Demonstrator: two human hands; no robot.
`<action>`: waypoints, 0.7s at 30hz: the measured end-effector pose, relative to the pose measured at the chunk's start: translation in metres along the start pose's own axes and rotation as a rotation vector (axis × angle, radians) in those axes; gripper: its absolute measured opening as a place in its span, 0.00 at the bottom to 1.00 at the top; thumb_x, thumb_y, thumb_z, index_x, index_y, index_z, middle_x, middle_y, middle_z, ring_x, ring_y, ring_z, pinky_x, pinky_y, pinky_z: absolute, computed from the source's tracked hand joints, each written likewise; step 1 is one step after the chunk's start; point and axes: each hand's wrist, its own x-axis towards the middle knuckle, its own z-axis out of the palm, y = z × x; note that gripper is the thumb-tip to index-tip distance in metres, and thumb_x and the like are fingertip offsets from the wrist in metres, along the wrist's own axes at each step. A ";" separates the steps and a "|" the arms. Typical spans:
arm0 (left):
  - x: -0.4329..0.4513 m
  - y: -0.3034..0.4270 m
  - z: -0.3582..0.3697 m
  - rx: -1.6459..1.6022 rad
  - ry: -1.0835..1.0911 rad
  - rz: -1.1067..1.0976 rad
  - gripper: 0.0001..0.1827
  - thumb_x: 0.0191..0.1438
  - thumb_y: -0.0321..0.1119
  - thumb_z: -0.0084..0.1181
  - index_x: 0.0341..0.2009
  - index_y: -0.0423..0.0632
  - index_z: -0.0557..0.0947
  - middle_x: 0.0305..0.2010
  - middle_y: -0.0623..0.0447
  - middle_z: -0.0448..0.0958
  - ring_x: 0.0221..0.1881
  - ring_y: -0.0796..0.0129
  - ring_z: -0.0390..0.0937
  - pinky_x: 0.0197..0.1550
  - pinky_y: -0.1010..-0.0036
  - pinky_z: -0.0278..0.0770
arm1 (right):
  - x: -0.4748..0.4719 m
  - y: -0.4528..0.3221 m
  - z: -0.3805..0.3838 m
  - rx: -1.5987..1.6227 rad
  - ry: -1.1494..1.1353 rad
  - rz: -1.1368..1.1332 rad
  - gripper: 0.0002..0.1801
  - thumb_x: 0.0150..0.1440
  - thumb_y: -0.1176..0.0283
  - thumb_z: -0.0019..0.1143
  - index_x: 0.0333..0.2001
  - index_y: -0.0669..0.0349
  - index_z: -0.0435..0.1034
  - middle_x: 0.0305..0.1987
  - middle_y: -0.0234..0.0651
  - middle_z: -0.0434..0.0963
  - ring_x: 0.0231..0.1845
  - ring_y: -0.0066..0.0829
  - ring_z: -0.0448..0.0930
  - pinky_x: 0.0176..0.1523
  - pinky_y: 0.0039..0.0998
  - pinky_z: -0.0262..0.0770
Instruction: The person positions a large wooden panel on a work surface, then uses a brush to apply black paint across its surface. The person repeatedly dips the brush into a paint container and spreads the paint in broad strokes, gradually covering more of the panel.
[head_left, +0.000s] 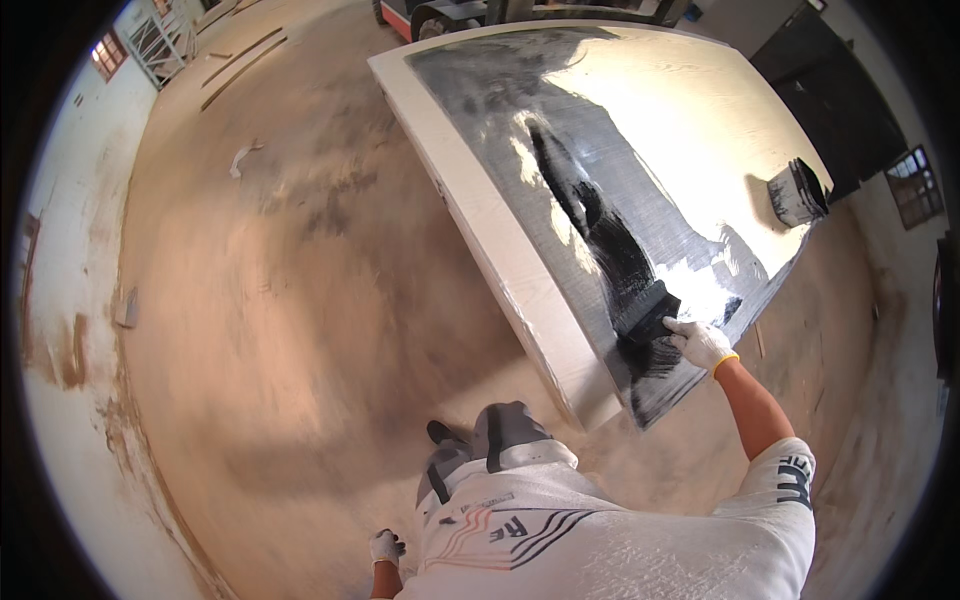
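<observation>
My right hand (702, 343), in a white knit glove with a yellow cuff, grips a wide black-stained brush (651, 313). Its bristles rest on the top wood panel (667, 127) of a stack, at the end of a wet black streak (566, 176). Dark grey-black coating covers the near and left parts of this panel, while the far right part shows pale wood. At the panel's right edge stands a coating-smeared bucket (795, 193). My left hand (387, 547), gloved too, hangs low beside my body, away from the panel; whether its fingers are closed is unclear.
A pale lower board (510, 277) juts out past the coated panel on the left. Behind the stack stands a vehicle with a red part and wheels (431, 28). Long wood strips (244, 67) lie on the dusty floor, and a whitish scrap (241, 159) lies nearer.
</observation>
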 end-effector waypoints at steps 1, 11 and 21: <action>0.006 0.018 -0.009 0.082 -0.005 -0.004 0.11 0.63 0.32 0.46 0.46 0.50 0.80 0.34 0.49 0.78 0.21 0.56 0.79 0.17 0.60 0.76 | -0.003 -0.015 -0.010 0.000 -0.026 0.049 0.27 0.62 0.64 0.55 0.66 0.42 0.75 0.43 0.50 0.86 0.47 0.49 0.87 0.55 0.43 0.79; 0.075 0.300 0.035 -0.050 -0.047 0.423 0.18 0.65 0.32 0.53 0.59 0.45 0.79 0.40 0.50 0.81 0.25 0.66 0.80 0.23 0.72 0.78 | 0.257 -0.136 -0.105 -0.209 -0.097 -0.137 0.28 0.64 0.57 0.53 0.69 0.36 0.71 0.46 0.52 0.85 0.50 0.53 0.85 0.54 0.47 0.79; 0.047 0.466 0.118 0.281 -0.150 0.558 0.19 0.66 0.35 0.55 0.59 0.44 0.82 0.41 0.51 0.85 0.29 0.69 0.82 0.26 0.74 0.78 | 0.435 -0.200 -0.168 -0.179 -0.093 -0.241 0.29 0.62 0.65 0.52 0.68 0.35 0.73 0.46 0.48 0.86 0.48 0.48 0.87 0.52 0.44 0.82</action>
